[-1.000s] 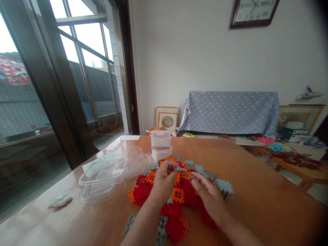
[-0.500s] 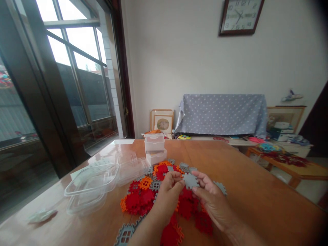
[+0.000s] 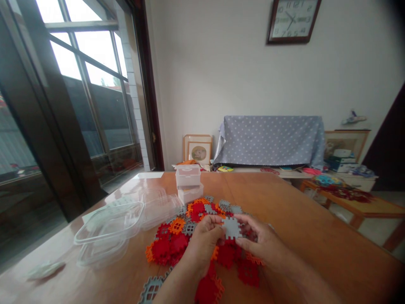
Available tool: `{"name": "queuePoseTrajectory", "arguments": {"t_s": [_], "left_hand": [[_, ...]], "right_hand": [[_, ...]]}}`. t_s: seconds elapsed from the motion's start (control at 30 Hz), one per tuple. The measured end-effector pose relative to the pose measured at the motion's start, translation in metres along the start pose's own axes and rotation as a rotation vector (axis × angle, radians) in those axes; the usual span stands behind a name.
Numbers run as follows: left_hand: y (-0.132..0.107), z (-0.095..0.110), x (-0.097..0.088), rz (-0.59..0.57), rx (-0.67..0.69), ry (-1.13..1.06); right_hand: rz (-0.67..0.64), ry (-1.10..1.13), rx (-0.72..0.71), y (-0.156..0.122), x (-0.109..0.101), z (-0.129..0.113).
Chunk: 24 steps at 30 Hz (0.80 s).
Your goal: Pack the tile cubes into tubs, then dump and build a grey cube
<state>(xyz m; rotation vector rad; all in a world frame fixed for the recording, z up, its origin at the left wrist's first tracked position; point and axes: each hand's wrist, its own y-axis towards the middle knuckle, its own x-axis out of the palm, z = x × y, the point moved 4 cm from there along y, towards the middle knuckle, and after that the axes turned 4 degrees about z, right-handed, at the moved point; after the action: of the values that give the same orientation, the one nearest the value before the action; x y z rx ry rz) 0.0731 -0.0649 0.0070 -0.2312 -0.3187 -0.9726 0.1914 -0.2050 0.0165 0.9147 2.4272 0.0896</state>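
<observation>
**One grey waffle tile held between two hands over a heap**

Left hand on the tile's left edge, right hand on its right edge, both sets of fingers closed narrow on the tile, just above the middle of the heap of interlocking plastic tiles. Heap spread over the wooden bench, with red, orange and grey tiles overlapping, too many and too hidden for an exact count. One more grey tile at the near edge, partly under the left forearm.

Left of the heap, three clear plastic trays, overlapping and tilted against each other, as far as the glare allows telling. Behind the heap, two small white lidded boxes, one stacked on the other. Near the bench's left edge, one pale crumpled scrap.

Beyond the bench, one polka-dot cloth draped over a long shape, one framed picture beside it, and one wall clock above.
</observation>
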Motion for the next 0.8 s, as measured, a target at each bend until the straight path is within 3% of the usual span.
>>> {"name": "queuePoseTrajectory", "arguments": {"t_s": [0.17,0.33,0.43,0.63,0.8], "left_hand": [[-0.009,0.001,0.008,-0.028,-0.078,0.023],[-0.013,0.0,0.009,-0.018,-0.109,0.091],[-0.012,-0.003,0.009,-0.021,-0.119,0.125],[-0.01,-0.009,0.01,-0.052,-0.139,0.214],[-0.009,-0.01,0.01,-0.069,-0.142,0.242]], "right_hand": [[-0.015,-0.143,-0.064,0.004,-0.029,0.006],[0.1,-0.116,0.029,0.008,-0.075,0.036],[0.099,-0.028,0.07,0.009,-0.093,0.057],[-0.035,0.085,0.129,0.008,-0.102,0.085],[-0.112,0.112,0.158,0.004,-0.101,0.082]]}}
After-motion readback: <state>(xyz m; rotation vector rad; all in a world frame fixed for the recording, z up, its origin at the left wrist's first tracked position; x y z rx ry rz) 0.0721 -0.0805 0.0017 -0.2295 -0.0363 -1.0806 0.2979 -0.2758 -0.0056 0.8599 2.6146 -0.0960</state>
